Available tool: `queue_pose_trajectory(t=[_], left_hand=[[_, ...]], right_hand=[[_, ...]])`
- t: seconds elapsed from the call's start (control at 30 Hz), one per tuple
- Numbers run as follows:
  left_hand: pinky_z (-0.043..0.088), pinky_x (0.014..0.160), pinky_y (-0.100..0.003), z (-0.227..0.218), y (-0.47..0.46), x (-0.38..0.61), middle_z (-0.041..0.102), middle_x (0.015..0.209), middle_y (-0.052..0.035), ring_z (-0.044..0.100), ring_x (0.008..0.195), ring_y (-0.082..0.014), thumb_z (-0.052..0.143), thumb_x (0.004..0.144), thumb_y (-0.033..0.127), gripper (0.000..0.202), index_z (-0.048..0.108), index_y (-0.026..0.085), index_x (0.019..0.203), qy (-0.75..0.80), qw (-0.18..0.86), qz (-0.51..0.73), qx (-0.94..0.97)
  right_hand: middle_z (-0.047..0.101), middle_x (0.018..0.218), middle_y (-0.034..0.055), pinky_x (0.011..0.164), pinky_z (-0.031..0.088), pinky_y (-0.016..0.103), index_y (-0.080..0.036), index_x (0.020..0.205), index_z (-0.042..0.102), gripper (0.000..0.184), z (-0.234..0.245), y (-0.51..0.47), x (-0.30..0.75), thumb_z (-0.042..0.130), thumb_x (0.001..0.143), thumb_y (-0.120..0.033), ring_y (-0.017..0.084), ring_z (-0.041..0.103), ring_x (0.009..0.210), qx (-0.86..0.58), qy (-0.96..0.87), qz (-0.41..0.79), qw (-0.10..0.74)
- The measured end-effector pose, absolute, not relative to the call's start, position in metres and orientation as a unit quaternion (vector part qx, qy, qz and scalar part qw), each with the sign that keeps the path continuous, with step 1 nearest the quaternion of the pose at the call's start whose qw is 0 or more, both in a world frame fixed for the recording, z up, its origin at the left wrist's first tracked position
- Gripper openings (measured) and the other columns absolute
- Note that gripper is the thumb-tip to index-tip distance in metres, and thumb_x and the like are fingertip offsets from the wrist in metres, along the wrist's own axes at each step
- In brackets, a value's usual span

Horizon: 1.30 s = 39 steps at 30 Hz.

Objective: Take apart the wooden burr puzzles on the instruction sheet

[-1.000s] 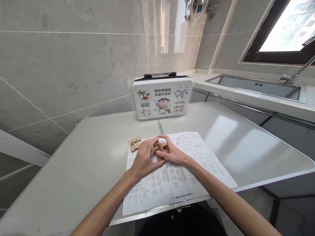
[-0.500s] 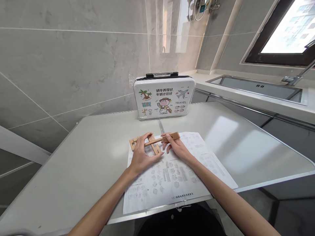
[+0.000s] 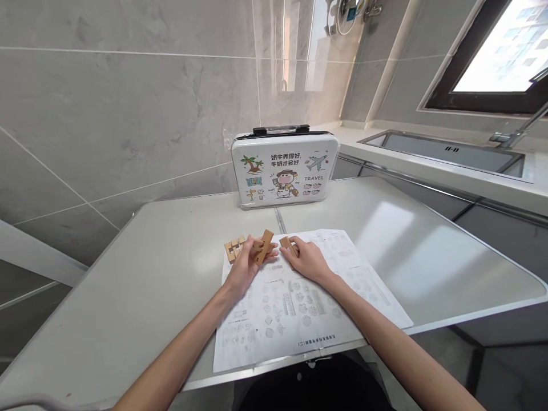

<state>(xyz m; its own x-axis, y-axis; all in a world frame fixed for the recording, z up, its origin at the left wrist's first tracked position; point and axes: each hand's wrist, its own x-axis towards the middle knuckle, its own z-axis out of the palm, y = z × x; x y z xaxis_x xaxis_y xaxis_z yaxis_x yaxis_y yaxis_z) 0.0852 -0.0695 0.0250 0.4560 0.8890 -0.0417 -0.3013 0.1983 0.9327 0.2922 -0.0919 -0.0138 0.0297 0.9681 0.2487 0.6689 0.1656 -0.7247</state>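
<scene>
My left hand is closed around a wooden puzzle piece, a flat notched bar held tilted with its top leaning right. Another bit of wood shows behind it between the fingers; whether the two are joined I cannot tell. A short gap to the right, my right hand grips a second wooden bar, partly covered by the fingers. Beside my left hand, several more wooden puzzle pieces lie grouped at the upper left of a printed sheet. That sheet carries small line drawings and lies under both hands.
A white cartoon-printed case with a black handle stands upright at the back of the pale folding table, against the tiled wall. To the right, a counter holds a sink and a tap. The table's front edge is close to my body.
The wooden rod that ran between my hands no longer shows there. The left hand's bar has turned from leaning left to leaning right, and my right hand now grips a bar at a different angle.
</scene>
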Motion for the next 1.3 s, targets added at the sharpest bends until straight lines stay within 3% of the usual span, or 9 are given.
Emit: queue_pose_trajectory(t=[0.2, 0.37, 0.47, 0.73, 0.97, 1.1, 1.3], left_hand=[[0.049, 0.116, -0.061, 0.026, -0.069, 0.084, 0.078, 0.117, -0.0164, 0.072, 0.12, -0.0382, 0.066, 0.096, 0.06, 0.046, 0.075, 0.015, 0.103, 0.275, 0.768, 0.413, 0.405], [0.044, 0.12, -0.064, 0.025, -0.071, 0.082, 0.076, 0.118, -0.0161, 0.068, 0.126, -0.0405, 0.072, 0.093, 0.055, 0.04, 0.075, 0.016, 0.101, 0.272, 0.771, 0.405, 0.409], [0.044, 0.121, -0.064, 0.024, -0.071, 0.083, 0.075, 0.119, -0.0167, 0.069, 0.125, -0.04, 0.072, 0.092, 0.056, 0.044, 0.074, 0.015, 0.107, 0.28, 0.773, 0.392, 0.412], [0.043, 0.122, -0.055, 0.015, -0.067, 0.081, 0.076, 0.122, -0.0156, 0.066, 0.129, -0.0342, 0.068, 0.096, 0.059, 0.048, 0.074, 0.017, 0.117, 0.281, 0.756, 0.396, 0.438], [0.039, 0.124, -0.052, 0.019, -0.07, 0.083, 0.075, 0.129, -0.0143, 0.065, 0.132, -0.0331, 0.075, 0.091, 0.06, 0.057, 0.068, 0.019, 0.13, 0.29, 0.748, 0.389, 0.454], [0.037, 0.124, -0.052, 0.018, -0.074, 0.083, 0.074, 0.132, -0.0119, 0.066, 0.13, -0.0309, 0.087, 0.082, 0.054, 0.074, 0.057, 0.026, 0.143, 0.315, 0.749, 0.368, 0.452], [0.035, 0.124, -0.05, 0.018, -0.076, 0.083, 0.064, 0.145, -0.0145, 0.057, 0.14, -0.0327, 0.092, 0.075, 0.051, 0.083, 0.055, 0.027, 0.145, 0.308, 0.728, 0.346, 0.505]], right_hand=[[0.065, 0.063, -0.0013, 0.059, 0.035, 0.028, -0.023, 0.108, 0.071, 0.023, -0.015, -0.093, 0.291, 0.061, 0.098, -0.041, 0.021, 0.064, 0.062, -0.645, -0.677, 0.134, 0.328], [0.072, 0.075, 0.0022, 0.06, 0.037, 0.03, -0.021, 0.122, 0.07, 0.03, -0.015, -0.093, 0.292, 0.063, 0.097, -0.035, 0.022, 0.067, 0.068, -0.646, -0.68, 0.125, 0.324], [0.073, 0.079, 0.0033, 0.06, 0.038, 0.031, -0.02, 0.131, 0.067, 0.038, -0.016, -0.092, 0.292, 0.063, 0.095, -0.031, 0.022, 0.066, 0.068, -0.649, -0.681, 0.109, 0.32], [0.069, 0.086, 0.0063, 0.061, 0.039, 0.031, -0.023, 0.118, 0.071, 0.026, -0.023, -0.09, 0.293, 0.063, 0.094, -0.028, 0.024, 0.064, 0.08, -0.641, -0.692, 0.054, 0.327], [0.062, 0.106, 0.0077, 0.078, 0.054, 0.035, -0.026, 0.133, 0.064, 0.034, -0.004, -0.102, 0.288, 0.06, 0.1, -0.031, 0.022, 0.064, 0.086, -0.508, -0.701, 0.101, 0.489], [0.055, 0.116, 0.0077, 0.076, 0.056, 0.035, -0.031, 0.134, 0.066, 0.041, 0.0, -0.108, 0.285, 0.072, 0.094, -0.038, 0.018, 0.062, 0.079, -0.44, -0.76, 0.14, 0.458], [0.054, 0.11, 0.0048, 0.067, 0.053, 0.03, -0.03, 0.125, 0.071, 0.036, -0.013, -0.098, 0.287, 0.075, 0.09, -0.024, 0.013, 0.055, 0.067, -0.478, -0.748, 0.109, 0.448]])
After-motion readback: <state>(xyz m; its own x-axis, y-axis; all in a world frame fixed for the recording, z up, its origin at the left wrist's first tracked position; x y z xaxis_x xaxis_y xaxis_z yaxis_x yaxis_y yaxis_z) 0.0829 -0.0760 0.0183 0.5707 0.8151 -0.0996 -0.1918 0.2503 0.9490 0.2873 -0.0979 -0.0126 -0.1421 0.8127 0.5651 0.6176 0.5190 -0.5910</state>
